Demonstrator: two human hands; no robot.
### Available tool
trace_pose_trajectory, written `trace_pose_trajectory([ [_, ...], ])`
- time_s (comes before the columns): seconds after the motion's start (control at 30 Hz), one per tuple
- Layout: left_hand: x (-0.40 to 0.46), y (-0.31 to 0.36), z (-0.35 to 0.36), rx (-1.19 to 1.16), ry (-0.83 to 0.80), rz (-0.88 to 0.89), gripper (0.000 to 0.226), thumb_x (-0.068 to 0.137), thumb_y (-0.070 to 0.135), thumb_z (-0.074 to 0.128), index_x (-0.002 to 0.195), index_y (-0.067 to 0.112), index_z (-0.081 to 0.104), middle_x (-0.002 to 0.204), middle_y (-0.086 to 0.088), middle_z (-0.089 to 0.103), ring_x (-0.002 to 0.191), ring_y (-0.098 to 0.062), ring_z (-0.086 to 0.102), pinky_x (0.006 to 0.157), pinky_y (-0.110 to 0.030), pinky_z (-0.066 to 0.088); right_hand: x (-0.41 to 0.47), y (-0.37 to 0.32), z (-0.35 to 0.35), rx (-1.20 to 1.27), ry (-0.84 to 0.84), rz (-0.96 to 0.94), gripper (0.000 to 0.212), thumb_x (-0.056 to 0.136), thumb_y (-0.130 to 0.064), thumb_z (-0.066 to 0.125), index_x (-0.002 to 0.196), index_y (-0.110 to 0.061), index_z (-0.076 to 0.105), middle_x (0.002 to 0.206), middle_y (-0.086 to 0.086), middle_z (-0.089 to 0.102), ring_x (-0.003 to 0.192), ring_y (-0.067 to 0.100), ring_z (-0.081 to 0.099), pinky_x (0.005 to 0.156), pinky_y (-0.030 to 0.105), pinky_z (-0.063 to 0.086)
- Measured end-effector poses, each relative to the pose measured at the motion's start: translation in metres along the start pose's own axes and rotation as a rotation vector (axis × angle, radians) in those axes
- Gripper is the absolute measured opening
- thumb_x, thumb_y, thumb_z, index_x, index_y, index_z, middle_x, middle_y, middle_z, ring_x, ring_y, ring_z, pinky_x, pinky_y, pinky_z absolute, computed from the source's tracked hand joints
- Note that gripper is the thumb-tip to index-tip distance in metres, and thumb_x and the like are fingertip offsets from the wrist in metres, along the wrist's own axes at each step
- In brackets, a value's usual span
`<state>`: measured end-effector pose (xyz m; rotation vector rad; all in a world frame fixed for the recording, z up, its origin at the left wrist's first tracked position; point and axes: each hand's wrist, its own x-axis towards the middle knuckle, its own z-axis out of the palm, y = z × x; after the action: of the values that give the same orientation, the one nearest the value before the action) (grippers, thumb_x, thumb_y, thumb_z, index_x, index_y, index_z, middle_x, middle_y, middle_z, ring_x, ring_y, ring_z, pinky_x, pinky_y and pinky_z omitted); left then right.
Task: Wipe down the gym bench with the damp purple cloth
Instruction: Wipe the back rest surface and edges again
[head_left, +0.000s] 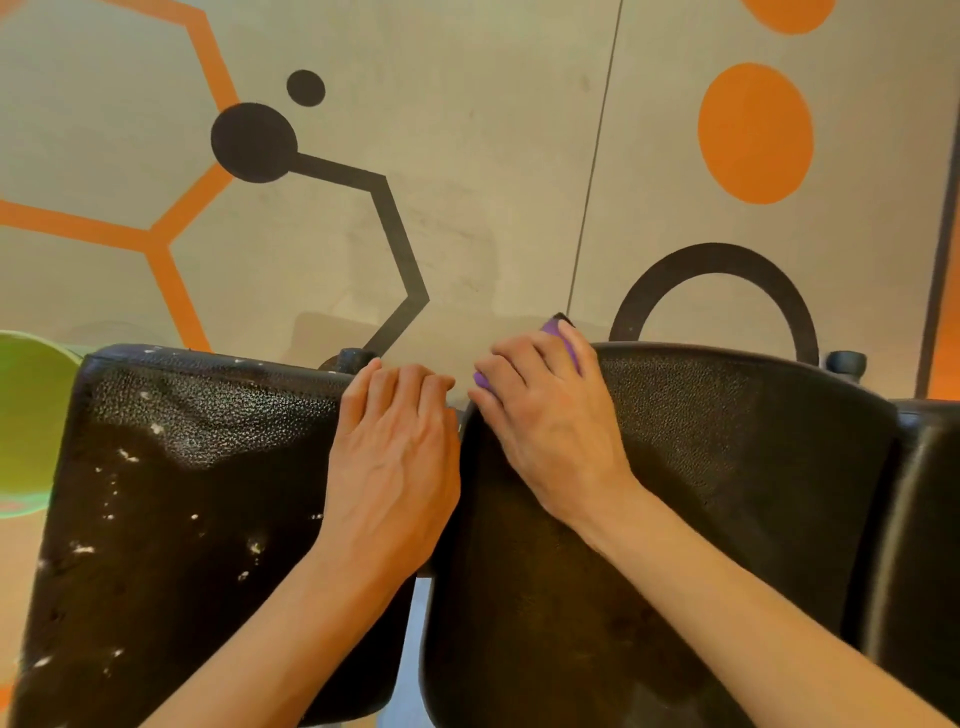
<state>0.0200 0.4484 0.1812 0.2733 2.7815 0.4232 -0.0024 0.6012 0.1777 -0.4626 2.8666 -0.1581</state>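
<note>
Nearest, two black pads of the bench sit side by side with a gap between them. The left pad (197, 493) carries white flecks across its surface, so I judge it not yet wiped; the right pad (701, 467) shows no flecks, so it is likely done or well along. A third padded part shows at the right edge.

The left hand (389, 467) lies flat on the left pad's inner edge, fingers straight and close together, holding nothing. The right hand (550, 415) presses the cloth (558, 332) onto the right pad's far inner corner; only purple slivers peek out past the fingers, so its long axis cannot be told. Each pad runs long from near to far, toward the patterned floor (493, 182) beyond
</note>
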Motion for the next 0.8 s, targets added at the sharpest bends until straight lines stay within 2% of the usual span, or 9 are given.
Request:
trace_pose_trajectory([
  [0.07,0.0,0.0,-0.001,-0.024,-0.005,-0.002,0.032,0.097,0.023,0.038,0.113,0.012,0.063,0.108,-0.003,0.062,0.109,-0.024,0.056,0.109,-0.038,0.027,0.0,0.015,-0.005,0.017,-0.043,-0.113,0.034,0.1,-0.038,0.038,0.114,-0.019,0.062,0.113,-0.003,0.06,0.11,0.019,0.054,0.114,0.038,0.026],
  [0.1,0.0,0.0,-0.002,-0.043,-0.008,0.0,0.033,0.097,0.023,0.038,0.115,0.013,0.063,0.109,-0.002,0.062,0.11,-0.023,0.055,0.11,-0.038,0.027,-0.001,0.023,-0.007,0.042,-0.031,-0.108,0.034,0.1,-0.038,0.039,0.115,-0.018,0.061,0.113,-0.003,0.061,0.11,0.019,0.054,0.112,0.036,0.028],
  [0.23,-0.003,-0.002,-0.006,-0.16,0.005,0.033,0.036,0.098,0.027,0.035,0.119,0.016,0.063,0.115,0.002,0.063,0.115,-0.019,0.055,0.116,-0.041,0.025,-0.011,0.043,-0.014,0.265,0.178,0.225,0.03,0.101,-0.034,0.042,0.115,-0.016,0.062,0.108,-0.003,0.063,0.104,0.016,0.055,0.101,0.03,0.033],
  [0.37,-0.013,-0.006,-0.012,-0.264,0.028,0.097,0.036,0.099,0.029,0.035,0.126,0.021,0.058,0.13,0.006,0.058,0.128,-0.014,0.049,0.12,-0.044,0.021,-0.031,0.036,-0.021,0.383,0.255,0.224,0.037,0.102,-0.035,0.038,0.121,-0.012,0.06,0.116,-0.001,0.061,0.113,0.014,0.052,0.109,0.03,0.03],
  [0.5,-0.032,-0.007,-0.012,-0.257,-0.012,0.185,0.037,0.098,0.028,0.04,0.13,0.02,0.057,0.139,0.005,0.054,0.137,-0.015,0.041,0.122,-0.038,0.015,-0.054,0.011,-0.024,0.422,0.32,0.248,0.033,0.101,-0.03,0.043,0.122,-0.01,0.06,0.118,0.001,0.061,0.116,0.016,0.052,0.111,0.035,0.031],
  [0.63,-0.046,-0.003,-0.016,-0.251,-0.06,0.281,0.041,0.099,0.032,0.035,0.132,0.019,0.056,0.145,0.004,0.05,0.141,-0.015,0.038,0.123,-0.037,0.014,-0.082,-0.01,-0.021,0.451,0.326,0.289,0.032,0.1,-0.028,0.045,0.123,-0.012,0.06,0.119,-0.002,0.06,0.117,0.012,0.052,0.108,0.041,0.035],
  [0.8,-0.061,0.01,-0.019,-0.243,-0.106,0.41,0.043,0.099,0.035,0.034,0.134,0.019,0.055,0.147,0.004,0.048,0.143,-0.015,0.035,0.123,-0.037,0.015,-0.124,-0.034,-0.022,0.46,0.353,0.4,0.032,0.1,-0.031,0.044,0.123,-0.014,0.06,0.12,-0.003,0.06,0.118,0.008,0.052,0.109,0.039,0.035],
])
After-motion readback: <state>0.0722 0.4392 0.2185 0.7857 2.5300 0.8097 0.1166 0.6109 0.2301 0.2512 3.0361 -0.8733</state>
